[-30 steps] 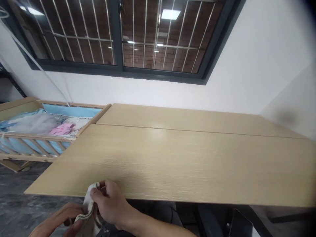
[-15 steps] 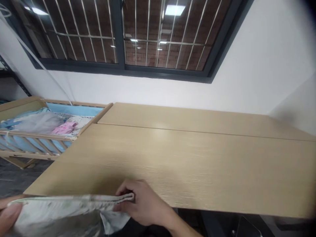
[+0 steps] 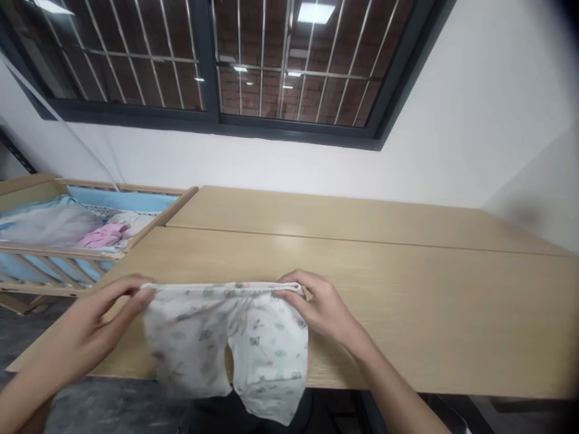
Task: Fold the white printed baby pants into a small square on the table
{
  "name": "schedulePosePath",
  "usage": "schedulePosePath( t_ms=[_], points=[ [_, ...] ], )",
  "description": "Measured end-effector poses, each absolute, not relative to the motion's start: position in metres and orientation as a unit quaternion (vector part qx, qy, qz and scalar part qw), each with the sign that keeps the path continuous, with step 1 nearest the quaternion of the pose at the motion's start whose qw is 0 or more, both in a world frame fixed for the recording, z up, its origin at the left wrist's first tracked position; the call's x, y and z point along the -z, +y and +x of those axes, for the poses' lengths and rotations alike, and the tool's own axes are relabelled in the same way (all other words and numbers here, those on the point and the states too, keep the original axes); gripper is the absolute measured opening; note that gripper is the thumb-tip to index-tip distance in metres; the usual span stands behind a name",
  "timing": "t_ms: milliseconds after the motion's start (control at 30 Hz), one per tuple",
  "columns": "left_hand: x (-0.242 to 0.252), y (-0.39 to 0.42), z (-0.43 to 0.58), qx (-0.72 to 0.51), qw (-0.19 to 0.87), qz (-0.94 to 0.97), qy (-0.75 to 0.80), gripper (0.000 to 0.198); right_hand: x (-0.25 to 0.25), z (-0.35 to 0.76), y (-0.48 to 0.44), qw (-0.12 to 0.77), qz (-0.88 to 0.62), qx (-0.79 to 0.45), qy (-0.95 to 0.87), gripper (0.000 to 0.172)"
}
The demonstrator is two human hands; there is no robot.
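Observation:
Small white pants (image 3: 271, 343) with a green and pink print hang by their waistband, stretched between both hands over the front edge of the wooden table (image 3: 384, 301). The left end of the waistband is pinched in my left hand (image 3: 97, 316). My right hand (image 3: 321, 304) grips the right end between thumb and fingers. Both legs of the pants dangle down, with a gap between them, and their lower ends reach past the table edge.
A wooden crib (image 3: 181, 202) with blue lining, white netting and a pink cloth (image 3: 103, 235) stands at the left. Behind the table are a white wall (image 3: 280, 163) and a barred window (image 3: 212, 66). Dark items are below the table's front edge.
Both hands have moved up and forward over the table with the pants, which now hang open in view. The camera view has shifted slightly right.

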State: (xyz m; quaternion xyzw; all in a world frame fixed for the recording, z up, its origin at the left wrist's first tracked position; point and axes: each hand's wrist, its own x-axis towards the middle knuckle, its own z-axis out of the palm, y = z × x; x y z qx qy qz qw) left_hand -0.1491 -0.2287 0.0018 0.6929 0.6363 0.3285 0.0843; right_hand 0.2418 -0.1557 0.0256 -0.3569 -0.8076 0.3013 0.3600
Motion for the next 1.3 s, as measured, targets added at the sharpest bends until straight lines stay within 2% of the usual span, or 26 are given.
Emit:
schedulePosePath(
  t_ms=[100,200,467,833,1100,1300],
  points=[
    [0.008,-0.176,-0.118,-0.324,0.163,0.719,0.592,0.04,-0.011,0.251,-0.127,0.323,-0.378,-0.249,-0.831,0.02],
    [0.031,-0.131,-0.094,-0.313,0.191,0.716,0.594,0.044,0.012,0.258,-0.104,0.3,-0.397,-0.203,-0.843,0.022],
    [0.084,-0.059,-0.052,-0.215,0.091,0.718,0.655,0.026,0.076,0.27,-0.038,0.258,-0.457,-0.111,-0.844,0.023],
    [0.093,0.04,-0.028,-0.151,0.018,0.669,0.727,0.032,0.106,0.265,0.073,0.256,-0.577,-0.076,-0.772,0.021],
    [0.087,0.044,-0.024,-0.156,0.025,0.661,0.733,0.028,0.115,0.265,0.097,0.262,-0.593,-0.091,-0.756,0.021],
    [0.058,0.002,0.009,-0.168,0.025,0.713,0.681,0.038,0.115,0.266,0.097,0.271,-0.589,-0.115,-0.753,0.021]
  ],
)
